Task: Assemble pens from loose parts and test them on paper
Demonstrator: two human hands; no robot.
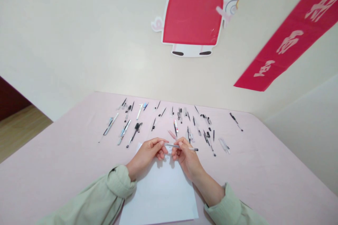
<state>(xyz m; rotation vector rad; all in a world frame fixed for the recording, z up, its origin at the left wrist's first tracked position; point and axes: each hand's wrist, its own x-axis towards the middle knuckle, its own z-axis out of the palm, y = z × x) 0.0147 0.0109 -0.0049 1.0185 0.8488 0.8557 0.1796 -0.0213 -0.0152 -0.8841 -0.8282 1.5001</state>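
My left hand [149, 153] and my right hand [186, 156] meet over a white sheet of paper [161, 191] on a pink table [264, 168]. Both pinch one thin pen [182, 146] that lies level between them, its dark tip pointing right. The left fingers close on its left end, the right fingers wrap its middle. Pale green sleeves cover both forearms.
Several pens and pen parts [126, 128] lie scattered across the far half of the table, from a left group to a lone black pen [236, 121] at the right. A cream wall with a red cartoon cut-out [195, 14] and a red banner [287, 38] stands behind.
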